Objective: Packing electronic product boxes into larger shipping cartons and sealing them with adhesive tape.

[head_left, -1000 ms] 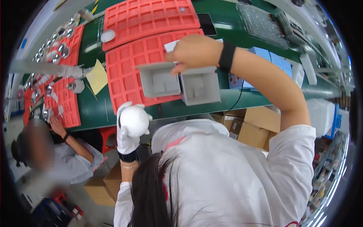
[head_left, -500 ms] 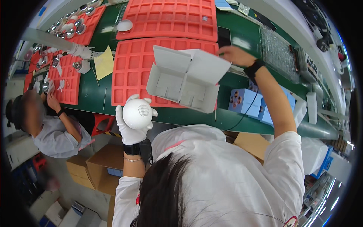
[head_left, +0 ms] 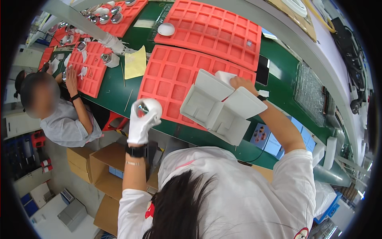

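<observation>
My left hand point(head_left: 138, 125), in a white glove, grips a white ball-shaped device point(head_left: 153, 106) at the near edge of the tray; part of a glossy face shows between the fingers. An open white carton point(head_left: 217, 107) with two compartments and raised flaps sits on the near red tray point(head_left: 159, 71). Behind its flaps, my bare right hand point(head_left: 243, 84) is closed at a small white piece point(head_left: 225, 76), whose kind I cannot make out. The carton flaps hide part of that hand.
Another red tray point(head_left: 211, 30) with a white dome point(head_left: 166, 29) lies beyond. Left are a yellow paper point(head_left: 135, 63), a pump bottle point(head_left: 110, 60) and a co-worker point(head_left: 67, 119) at more trays. Blue boxes point(head_left: 273, 145), a black phone point(head_left: 262, 70) and bubble wrap point(head_left: 312, 95) are right.
The ball device has turned in my left hand, from its dotted white side to its glossy face. My right hand now lies behind the carton, beside the white piece. The whole view has shifted.
</observation>
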The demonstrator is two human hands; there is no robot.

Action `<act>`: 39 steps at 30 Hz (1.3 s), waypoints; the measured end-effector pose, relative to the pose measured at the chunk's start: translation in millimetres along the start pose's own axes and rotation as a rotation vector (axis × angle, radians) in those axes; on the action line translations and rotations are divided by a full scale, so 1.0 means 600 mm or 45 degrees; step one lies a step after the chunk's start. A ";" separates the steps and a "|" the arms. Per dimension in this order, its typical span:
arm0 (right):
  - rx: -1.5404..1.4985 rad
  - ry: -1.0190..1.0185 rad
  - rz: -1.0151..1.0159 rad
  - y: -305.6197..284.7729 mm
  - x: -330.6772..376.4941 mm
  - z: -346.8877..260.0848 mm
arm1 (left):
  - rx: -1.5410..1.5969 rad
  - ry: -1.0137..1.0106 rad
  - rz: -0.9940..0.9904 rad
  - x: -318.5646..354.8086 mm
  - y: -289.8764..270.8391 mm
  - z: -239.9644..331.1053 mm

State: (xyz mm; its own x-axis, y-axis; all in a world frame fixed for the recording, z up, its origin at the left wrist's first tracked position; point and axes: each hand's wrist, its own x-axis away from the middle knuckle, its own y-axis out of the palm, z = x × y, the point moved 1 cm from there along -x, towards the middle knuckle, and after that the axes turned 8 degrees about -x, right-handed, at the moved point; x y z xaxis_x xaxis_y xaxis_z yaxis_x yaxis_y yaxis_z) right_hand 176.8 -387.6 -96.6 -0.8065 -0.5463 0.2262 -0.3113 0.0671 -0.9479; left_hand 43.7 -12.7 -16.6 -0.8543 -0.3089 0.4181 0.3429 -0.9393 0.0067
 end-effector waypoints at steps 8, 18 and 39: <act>-0.855 0.537 0.844 -0.099 0.157 0.042 | -0.924 0.301 -0.289 -0.270 0.045 -0.019; -1.656 0.811 1.539 -0.163 0.348 -0.181 | -1.591 0.598 -0.266 -0.318 0.132 -0.007; -0.447 0.202 0.798 -0.161 0.210 -0.411 | 0.629 -0.583 -1.477 0.063 0.124 0.078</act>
State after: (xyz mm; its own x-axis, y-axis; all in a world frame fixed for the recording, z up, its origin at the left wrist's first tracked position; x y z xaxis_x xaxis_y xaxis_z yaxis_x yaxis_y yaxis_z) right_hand -18.8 -256.9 78.7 -0.9407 -0.1918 -0.2800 0.1113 0.6050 -0.7884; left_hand 55.3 -87.5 42.2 -0.5721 0.7926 0.2108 -0.2986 -0.4406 0.8466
